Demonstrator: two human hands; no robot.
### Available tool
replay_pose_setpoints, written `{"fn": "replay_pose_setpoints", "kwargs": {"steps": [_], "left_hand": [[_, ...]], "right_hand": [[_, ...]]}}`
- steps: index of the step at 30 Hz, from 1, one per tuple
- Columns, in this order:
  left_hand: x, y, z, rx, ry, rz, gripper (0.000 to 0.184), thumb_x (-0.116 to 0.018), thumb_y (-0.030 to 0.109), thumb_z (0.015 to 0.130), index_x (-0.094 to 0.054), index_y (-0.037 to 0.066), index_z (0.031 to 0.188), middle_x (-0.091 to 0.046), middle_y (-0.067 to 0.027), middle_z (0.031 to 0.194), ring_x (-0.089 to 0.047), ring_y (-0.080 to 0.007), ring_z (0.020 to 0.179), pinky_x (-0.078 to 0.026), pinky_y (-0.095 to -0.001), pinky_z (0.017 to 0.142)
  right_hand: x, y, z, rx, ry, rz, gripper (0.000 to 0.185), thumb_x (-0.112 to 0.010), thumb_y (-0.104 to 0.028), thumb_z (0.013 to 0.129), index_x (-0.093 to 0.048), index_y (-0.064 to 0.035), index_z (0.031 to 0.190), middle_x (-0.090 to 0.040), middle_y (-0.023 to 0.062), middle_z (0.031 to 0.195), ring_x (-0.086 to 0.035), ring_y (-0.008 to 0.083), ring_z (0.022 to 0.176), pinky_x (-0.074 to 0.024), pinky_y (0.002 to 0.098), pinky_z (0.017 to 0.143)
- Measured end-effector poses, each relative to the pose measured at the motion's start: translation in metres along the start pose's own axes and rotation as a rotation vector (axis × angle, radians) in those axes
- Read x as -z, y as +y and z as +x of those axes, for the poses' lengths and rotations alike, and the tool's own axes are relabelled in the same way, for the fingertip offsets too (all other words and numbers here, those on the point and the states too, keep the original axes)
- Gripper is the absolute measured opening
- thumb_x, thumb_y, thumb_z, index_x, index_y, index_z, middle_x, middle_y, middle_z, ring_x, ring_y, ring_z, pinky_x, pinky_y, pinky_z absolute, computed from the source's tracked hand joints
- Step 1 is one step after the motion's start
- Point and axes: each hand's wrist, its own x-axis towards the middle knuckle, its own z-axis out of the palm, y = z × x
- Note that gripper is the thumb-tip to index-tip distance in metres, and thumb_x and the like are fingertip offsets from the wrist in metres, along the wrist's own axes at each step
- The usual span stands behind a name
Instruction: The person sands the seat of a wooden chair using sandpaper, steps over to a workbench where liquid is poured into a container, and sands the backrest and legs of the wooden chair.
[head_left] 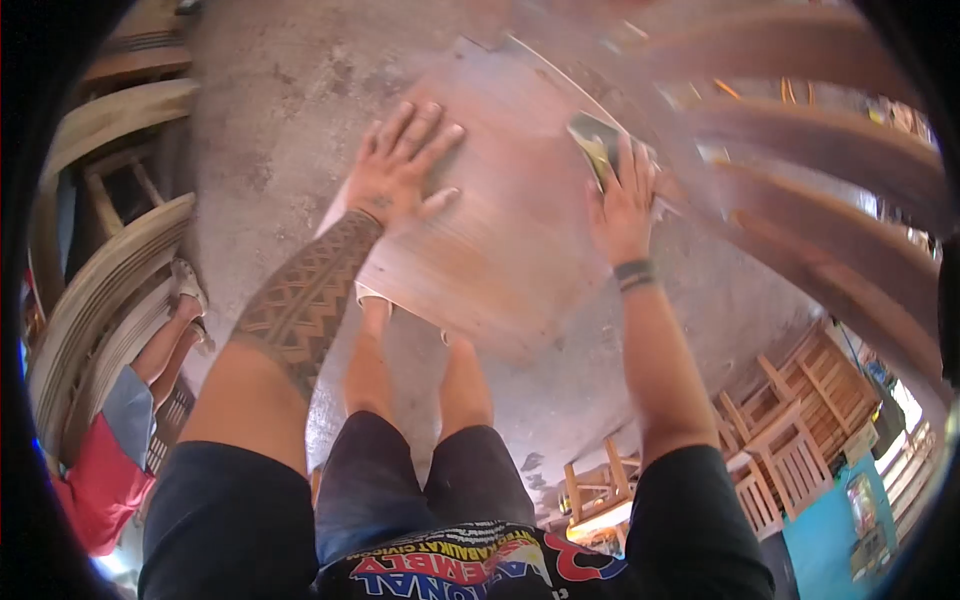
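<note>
A wide, reddish-brown wooden panel [510, 240] lies in front of me, its face streaked with pale dust. My left hand [397, 175] rests flat on its left part, fingers spread, holding nothing. Near the panel's right edge, my right hand [624, 205] is closed over a sanding block [592, 140] with a dark top and a yellowish side. The block's underside is hidden against the panel, and the fingers cover its right part.
Curved wooden pieces [800, 150] stand close on the right. More curved wooden parts [110, 235] line the left, where another person in a red shirt [105, 480] is. Wooden chairs [790, 440] and a blue surface [840, 520] are at lower right.
</note>
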Motion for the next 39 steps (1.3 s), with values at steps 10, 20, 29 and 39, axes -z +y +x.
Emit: {"fn": "replay_pose_setpoints", "kwargs": {"steps": [10, 20, 29, 39], "left_hand": [[0.003, -0.001, -0.010, -0.059, 0.083, -0.195, 0.091, -0.068, 0.066, 0.094, -0.038, 0.031, 0.172, -0.024, -0.0097, 0.183, -0.016, -0.0383, 0.169, -0.019, -0.0694, 0.130], [-0.042, 0.002, -0.050, 0.126, 0.319, -0.336, 0.087, -0.066, 0.063, 0.097, -0.035, 0.033, 0.173, -0.019, -0.0034, 0.185, -0.015, -0.0386, 0.169, -0.016, -0.0710, 0.132], [-0.015, -0.111, -0.447, 0.769, -0.855, -0.741, 0.072, -0.069, 0.047, 0.098, -0.046, 0.031, 0.164, -0.046, -0.0164, 0.168, -0.055, -0.0328, 0.148, -0.044, -0.0507, 0.123], [-0.024, -0.222, -0.647, 0.432, -0.687, -0.746, 0.059, -0.060, 0.060, 0.104, -0.075, 0.013, 0.136, -0.074, -0.0191, 0.137, -0.069, -0.0404, 0.127, -0.053, -0.0518, 0.108]], "right_hand": [[-0.012, -0.112, 0.117, -0.026, 0.011, -0.129, 0.066, -0.065, -0.038, 0.101, -0.050, -0.0383, 0.165, -0.035, 0.0064, 0.179, -0.031, 0.0459, 0.162, -0.0222, 0.0644, 0.131], [0.007, 0.007, -0.194, -0.552, -0.283, 0.420, 0.066, -0.046, -0.048, 0.117, -0.038, -0.0113, 0.172, -0.036, 0.0218, 0.176, -0.035, 0.0366, 0.162, -0.0306, 0.0474, 0.131], [0.088, -0.124, -0.269, -0.133, -1.305, -0.150, 0.064, -0.046, -0.058, 0.113, -0.061, -0.0068, 0.149, -0.060, 0.0277, 0.148, -0.055, 0.0450, 0.141, -0.0436, 0.0517, 0.119], [0.227, -0.420, -0.038, -0.009, -0.574, 0.391, 0.061, -0.052, -0.054, 0.111, -0.073, -0.0006, 0.130, -0.074, 0.0316, 0.125, -0.066, 0.0515, 0.123, -0.0498, 0.0555, 0.108]]}}
